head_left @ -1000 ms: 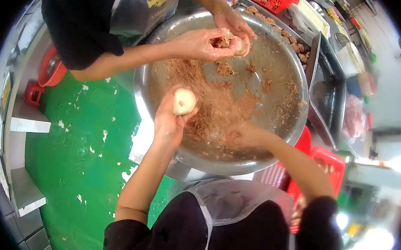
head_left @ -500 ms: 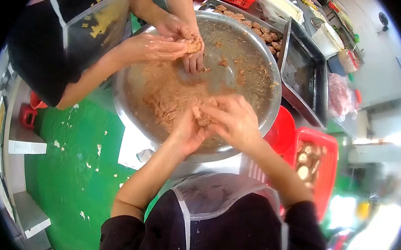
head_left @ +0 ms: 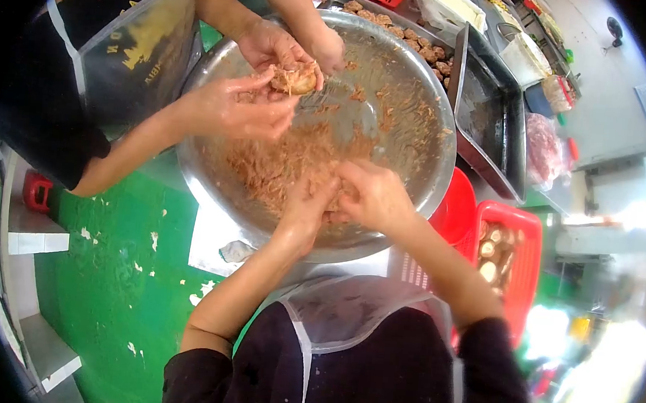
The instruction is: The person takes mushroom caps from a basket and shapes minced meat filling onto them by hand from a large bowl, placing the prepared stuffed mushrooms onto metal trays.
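Observation:
My left hand [head_left: 308, 206] and my right hand [head_left: 374, 196] are closed together over the near side of a large steel bowl [head_left: 442, 172]. Between them is a lump of meat mixture [head_left: 340, 195], mostly covered by my fingers. More of the reddish-brown, shredded meat mixture [head_left: 272, 172] lies in the bowl, heaped to the left, with scraps stuck to the wall. Across the bowl, a co-worker's hands [head_left: 243, 110] hold a pale, rounded piece [head_left: 295, 80] with shreds on it. Another person's hand [head_left: 326, 50] reaches over the far rim.
Shaped brown patties [head_left: 429, 53] fill part of a metal tray at the back. A dark metal tray [head_left: 492, 112] stands beside it. At the right are a red bucket [head_left: 454, 203] and a red basket [head_left: 527, 253] holding round, pale-faced brown pieces [head_left: 489, 271].
My hands have closed more tightly around the lump, hiding most of it. The co-worker's hands have moved apart slightly, showing their piece. The other person's hand has lifted from inside the bowl.

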Motion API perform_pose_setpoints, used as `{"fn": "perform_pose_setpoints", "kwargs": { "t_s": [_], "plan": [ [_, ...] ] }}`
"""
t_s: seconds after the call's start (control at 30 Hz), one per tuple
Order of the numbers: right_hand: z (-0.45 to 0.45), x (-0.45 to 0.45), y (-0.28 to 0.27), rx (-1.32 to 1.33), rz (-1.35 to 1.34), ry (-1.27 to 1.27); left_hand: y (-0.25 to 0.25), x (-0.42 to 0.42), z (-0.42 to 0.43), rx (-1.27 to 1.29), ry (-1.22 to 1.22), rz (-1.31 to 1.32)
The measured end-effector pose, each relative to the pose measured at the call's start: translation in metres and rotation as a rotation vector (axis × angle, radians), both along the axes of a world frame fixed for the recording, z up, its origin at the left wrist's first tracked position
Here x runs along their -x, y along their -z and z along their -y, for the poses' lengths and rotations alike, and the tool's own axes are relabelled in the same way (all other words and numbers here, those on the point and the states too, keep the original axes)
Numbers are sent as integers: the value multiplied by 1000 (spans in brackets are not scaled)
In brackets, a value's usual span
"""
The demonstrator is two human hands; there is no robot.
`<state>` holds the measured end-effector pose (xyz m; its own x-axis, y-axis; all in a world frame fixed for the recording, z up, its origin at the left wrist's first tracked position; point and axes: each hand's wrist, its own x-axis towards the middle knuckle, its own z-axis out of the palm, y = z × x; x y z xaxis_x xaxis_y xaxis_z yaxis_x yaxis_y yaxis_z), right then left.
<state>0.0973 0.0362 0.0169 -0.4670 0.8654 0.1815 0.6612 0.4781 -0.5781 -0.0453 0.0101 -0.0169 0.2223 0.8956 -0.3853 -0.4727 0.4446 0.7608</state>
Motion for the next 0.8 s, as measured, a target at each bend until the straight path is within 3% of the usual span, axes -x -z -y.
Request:
{"fn": "perform_pose_setpoints", "kwargs": {
  "t_s": [0.07, 0.17, 0.23, 0.3, 0.4, 0.43, 0.53, 0.6, 0.7, 0.8],
  "plan": [
    [-8, -7, 4, 107, -72, -73, 4, 3, -2, -23, -4, -41],
    [-18, -22, -16, 1043, -682, 49, 9, 15, -9, 78, -78, 190],
    [-25, -29, -14, 945, -1076, -10, 9, 23, -14, 82, -61, 215],
    [-28, -33, -1, 774, -750, -67, 8, 29, -16, 88, -67, 246],
    [-37, -41, 37, 293, 762, -111, 2, 33, -16, 81, -79, 259],
    [-33, -35, 38, 204, 893, 24, 0, 34, -16, 62, -71, 238],
    [-35, -24, 13, 87, 14, 80, -2, 33, -14, -8, -26, 78],
    [-31, -3, -18, -19, -165, -97, -2, 31, -12, -56, 6, -43],
    [-25, 13, -27, -110, -112, -454, -3, 28, -13, -101, 105, -131],
    [-22, 8, -23, -35, -21, -417, -5, 29, -13, -78, 256, -48]
  ]
}}
